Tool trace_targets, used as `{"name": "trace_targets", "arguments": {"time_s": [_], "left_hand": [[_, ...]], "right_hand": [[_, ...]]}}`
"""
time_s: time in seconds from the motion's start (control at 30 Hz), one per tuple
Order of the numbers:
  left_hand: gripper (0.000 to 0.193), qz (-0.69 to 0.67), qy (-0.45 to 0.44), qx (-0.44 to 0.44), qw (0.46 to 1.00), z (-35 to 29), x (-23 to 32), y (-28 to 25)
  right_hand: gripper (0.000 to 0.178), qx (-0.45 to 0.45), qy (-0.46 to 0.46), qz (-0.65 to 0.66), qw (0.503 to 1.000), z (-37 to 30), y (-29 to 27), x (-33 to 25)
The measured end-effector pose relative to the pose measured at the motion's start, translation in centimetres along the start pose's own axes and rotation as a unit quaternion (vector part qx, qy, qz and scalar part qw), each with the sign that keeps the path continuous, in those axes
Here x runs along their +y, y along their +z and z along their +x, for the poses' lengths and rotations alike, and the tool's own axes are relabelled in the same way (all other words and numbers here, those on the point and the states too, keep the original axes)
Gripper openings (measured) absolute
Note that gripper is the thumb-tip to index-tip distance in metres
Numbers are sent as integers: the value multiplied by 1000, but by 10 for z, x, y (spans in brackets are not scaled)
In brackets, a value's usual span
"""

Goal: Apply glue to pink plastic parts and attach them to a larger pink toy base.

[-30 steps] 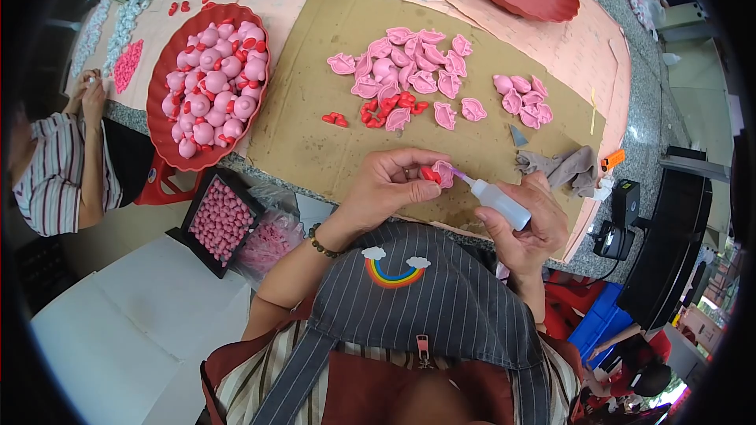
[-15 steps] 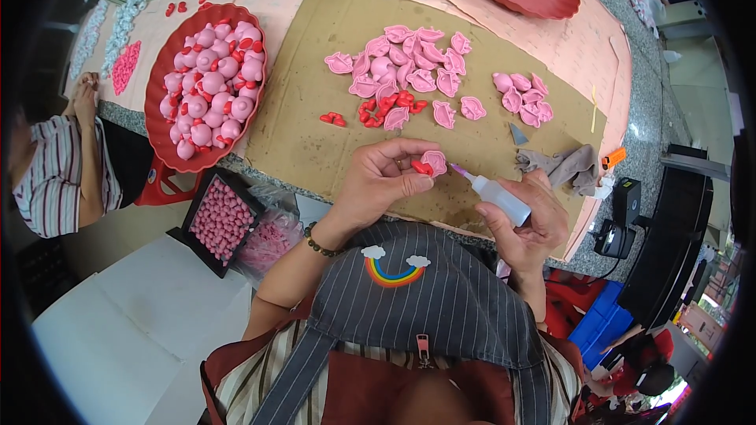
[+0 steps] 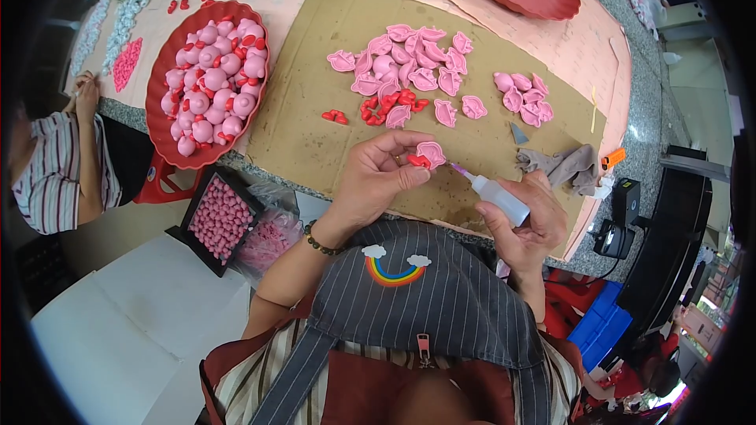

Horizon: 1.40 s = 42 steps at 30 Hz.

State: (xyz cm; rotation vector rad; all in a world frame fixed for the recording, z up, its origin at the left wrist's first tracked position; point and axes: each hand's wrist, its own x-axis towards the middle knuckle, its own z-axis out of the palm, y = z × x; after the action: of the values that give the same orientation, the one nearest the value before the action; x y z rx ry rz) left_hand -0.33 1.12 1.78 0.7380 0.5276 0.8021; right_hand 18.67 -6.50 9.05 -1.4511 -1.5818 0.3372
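Observation:
Between the fingertips of my left hand (image 3: 379,171) is a small hollow pink plastic shell (image 3: 431,153), with a red piece (image 3: 419,161) against its lower left side. My right hand (image 3: 537,216) is wrapped round a translucent squeeze bottle (image 3: 504,201). Its thin purple nozzle points left, its tip close to the shell's right edge; whether they touch I cannot tell. Beyond my hands lie a pile of similar pink shells (image 3: 423,79) and a cluster of red pieces (image 3: 370,112). A smaller group of pink pieces (image 3: 522,81) sits to the right.
Brown cardboard (image 3: 295,71) covers the table. A red scalloped tray (image 3: 155,122) of pink and red pieces stands left, another red tray (image 3: 543,0) far right. A grey rag (image 3: 563,167) and an orange lighter (image 3: 613,158) lie right. A co-worker in striped clothing (image 3: 55,165) sits left.
My left hand has raised the pink shell slightly away from me and to the left, tilting its hollow side more into view. My right hand and the bottle have barely moved.

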Motion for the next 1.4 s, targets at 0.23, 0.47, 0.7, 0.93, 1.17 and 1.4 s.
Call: {"name": "trace_targets", "arguments": {"time_s": [0.23, 0.47, 0.7, 0.93, 1.17, 1.4], "left_hand": [[38, -18, 11, 2, 1000, 1, -1, 0], [38, -1, 5, 9, 1000, 0, -3, 0], [39, 28, 1, -6, 1000, 1, -1, 0], [39, -12, -1, -5, 1000, 0, -2, 0], [40, -92, -4, -13, 996, 0, -5, -3], [39, -134, -18, -9, 991, 1, -6, -5]], "right_hand": [[30, 12, 9, 16, 1000, -2, 0, 0], [31, -4, -1, 37, 999, -1, 1, -2], [30, -13, -7, 27, 1000, -2, 2, 0], [30, -13, 5, 23, 1000, -2, 1, -1], [30, -1, 30, 34, 999, -2, 0, 3], [31, -5, 3, 23, 1000, 0, -2, 6]]}}
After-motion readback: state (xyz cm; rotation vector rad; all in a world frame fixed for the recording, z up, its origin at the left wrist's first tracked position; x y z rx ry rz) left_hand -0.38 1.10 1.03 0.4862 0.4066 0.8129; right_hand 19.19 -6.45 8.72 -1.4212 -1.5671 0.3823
